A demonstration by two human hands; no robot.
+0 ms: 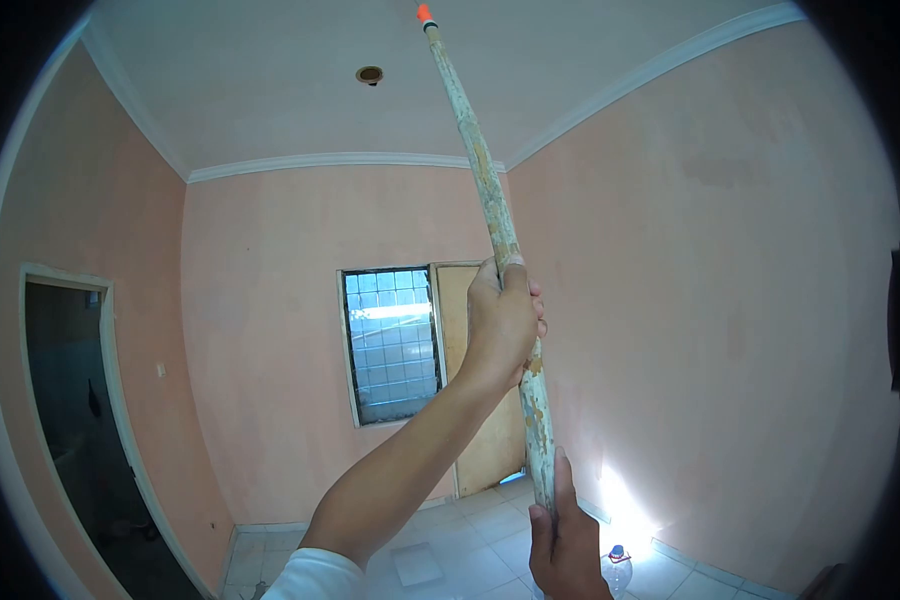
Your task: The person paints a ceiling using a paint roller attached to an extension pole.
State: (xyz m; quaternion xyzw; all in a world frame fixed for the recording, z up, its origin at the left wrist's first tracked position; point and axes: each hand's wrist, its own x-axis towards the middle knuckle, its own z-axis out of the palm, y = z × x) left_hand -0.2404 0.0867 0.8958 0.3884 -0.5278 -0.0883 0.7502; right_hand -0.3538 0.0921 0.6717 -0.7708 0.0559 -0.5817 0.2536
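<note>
A long pole [482,165], blotched with worn white and tan paint, slants up towards the ceiling. Its upper end carries an orange tip [425,13] with a dark ring below it; whatever lies beyond is cut off by the frame. My left hand [503,315] wraps round the pole near the middle of the view, its arm reaching up from a white sleeve. Lower down, my right hand [573,545] is closed about the pole's bottom part, thumb on one side and a finger lying along the other. The pole's lower end is hidden by that hand.
A round hole or fixture [369,75] shows in the ceiling. Ahead are a barred window [392,345] and a tan door [490,430]. An open doorway [90,420] is at left. A clear bottle [618,570] stands on the tiled floor [470,545] by the right wall.
</note>
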